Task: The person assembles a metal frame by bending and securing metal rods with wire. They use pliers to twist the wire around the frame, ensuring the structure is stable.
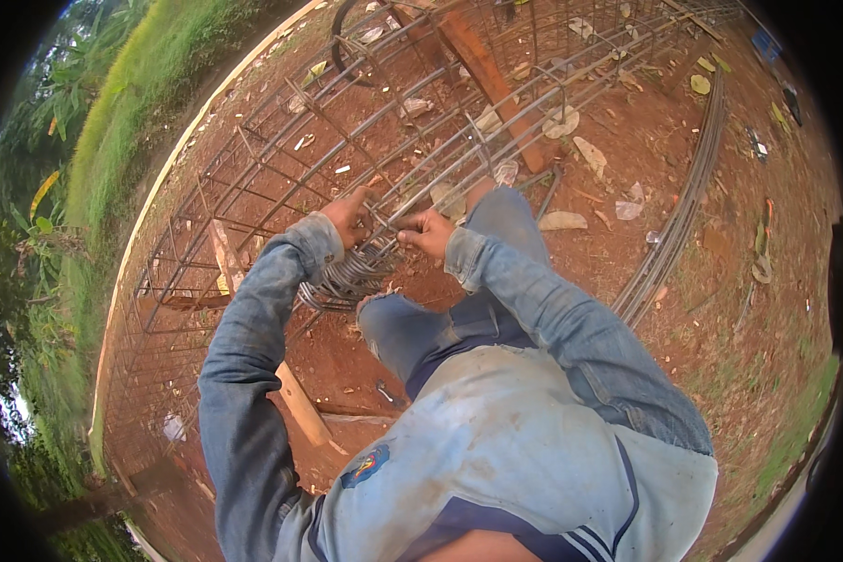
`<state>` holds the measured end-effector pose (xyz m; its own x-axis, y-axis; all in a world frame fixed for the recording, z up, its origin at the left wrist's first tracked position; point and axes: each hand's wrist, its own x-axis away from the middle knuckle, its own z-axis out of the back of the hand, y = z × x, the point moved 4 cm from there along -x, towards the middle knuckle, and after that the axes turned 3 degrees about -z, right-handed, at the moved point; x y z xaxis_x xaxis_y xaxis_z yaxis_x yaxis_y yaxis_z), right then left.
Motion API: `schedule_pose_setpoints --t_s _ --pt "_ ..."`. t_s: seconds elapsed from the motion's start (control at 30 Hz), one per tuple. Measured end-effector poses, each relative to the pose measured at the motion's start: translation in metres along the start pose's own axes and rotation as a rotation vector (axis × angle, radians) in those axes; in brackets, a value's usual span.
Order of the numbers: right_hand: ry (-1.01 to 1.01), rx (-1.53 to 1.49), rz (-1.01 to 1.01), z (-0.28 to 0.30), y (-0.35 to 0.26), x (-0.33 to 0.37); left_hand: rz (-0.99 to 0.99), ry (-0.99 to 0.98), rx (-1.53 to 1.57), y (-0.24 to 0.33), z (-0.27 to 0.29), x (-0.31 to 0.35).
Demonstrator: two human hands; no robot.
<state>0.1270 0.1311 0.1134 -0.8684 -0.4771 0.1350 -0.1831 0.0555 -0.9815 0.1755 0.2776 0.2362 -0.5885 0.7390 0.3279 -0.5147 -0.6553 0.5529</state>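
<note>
A long cage of steel rebar (pixel 295 173) runs diagonally in front of me, made of lengthwise bars and square stirrups. My left hand (pixel 348 217) is closed at the near bars, its fingers curled on the rebar. Close on its right, my right hand (pixel 428 232) is bent in a pinch beside the same bars. Whatever thin thing its fingertips hold is too small to make out. Just below both hands, a cluster of bent steel stirrups (pixel 358 273) hangs bunched together on the bars.
Wooden planks (pixel 485 70) prop the cage from beneath. To the right, a bundle of long rods (pixel 686 211) lies on red soil among dry leaves and plastic scraps. A wooden piece (pixel 302 407) and a small metal tool (pixel 390 391) lie near my legs. Grass (pixel 126 103) borders the left.
</note>
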Motion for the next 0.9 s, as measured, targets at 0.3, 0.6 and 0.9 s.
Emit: schedule_pose_setpoints --t_s 0.3,0.6,0.9 --pt "0.022 -0.089 -0.012 -0.002 0.006 -0.002 -0.068 0.027 -0.725 0.040 0.002 -0.006" --pt "0.019 -0.167 0.030 -0.006 0.006 0.001 -0.104 0.237 -0.273 0.035 0.001 0.011" --pt "0.031 -0.234 -0.003 -0.008 0.018 -0.004 -0.347 0.373 -0.620 0.032 -0.010 0.005"
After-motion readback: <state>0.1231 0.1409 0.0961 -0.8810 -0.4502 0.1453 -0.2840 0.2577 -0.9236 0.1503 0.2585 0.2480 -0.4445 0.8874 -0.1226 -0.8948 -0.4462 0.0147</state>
